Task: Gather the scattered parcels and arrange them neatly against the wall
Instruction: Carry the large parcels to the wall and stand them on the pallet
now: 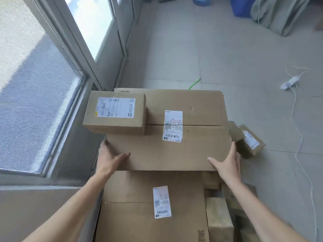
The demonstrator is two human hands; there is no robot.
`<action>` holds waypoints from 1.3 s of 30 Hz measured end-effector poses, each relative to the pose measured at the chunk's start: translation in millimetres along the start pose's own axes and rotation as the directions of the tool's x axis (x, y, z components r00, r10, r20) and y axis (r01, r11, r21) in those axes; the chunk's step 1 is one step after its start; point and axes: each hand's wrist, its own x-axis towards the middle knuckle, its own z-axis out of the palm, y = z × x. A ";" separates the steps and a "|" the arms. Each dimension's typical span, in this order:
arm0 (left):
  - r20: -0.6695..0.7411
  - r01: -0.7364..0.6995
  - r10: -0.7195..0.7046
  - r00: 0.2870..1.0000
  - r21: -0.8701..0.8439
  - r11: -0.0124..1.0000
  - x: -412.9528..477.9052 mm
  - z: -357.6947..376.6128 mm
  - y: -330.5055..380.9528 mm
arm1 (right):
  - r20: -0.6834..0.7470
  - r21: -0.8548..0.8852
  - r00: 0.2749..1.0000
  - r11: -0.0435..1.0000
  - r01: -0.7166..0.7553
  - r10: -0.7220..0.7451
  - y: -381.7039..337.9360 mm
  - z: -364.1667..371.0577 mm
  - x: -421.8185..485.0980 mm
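Note:
A large flat cardboard parcel with a white label lies in the middle, beside the window wall. My left hand grips its near left corner and my right hand grips its near right corner. A smaller labelled box rests on its far left part. Below and nearer to me lies another large labelled parcel. A narrow box stands against its right side. A small labelled box sits on the floor just right of the parcel I hold.
The window and low wall run along the left. A white power strip with a long cord lies on the tiled floor at right. A green cable pokes out behind the parcels. Covered items stand far right.

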 end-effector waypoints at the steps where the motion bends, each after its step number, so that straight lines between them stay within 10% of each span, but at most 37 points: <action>1: 0.002 -0.004 0.004 1.000 0.001 1.000 -22.7 -8.3 13.1 | 0.000 -0.002 1.000 1.000 -0.001 0.001 -2.2 -23.1 -15.9; 19: 0.213 0.190 -0.286 0.934 0.381 0.905 -528.3 -124.0 158.1 | 0.175 -0.518 0.982 0.855 0.028 0.074 61.3 -456.7 -329.2; 39: 0.020 0.403 -0.423 0.906 0.266 0.876 -835.6 -171.0 -67.9 | 0.360 -0.541 0.915 0.757 0.365 -0.184 171.8 -419.1 -562.5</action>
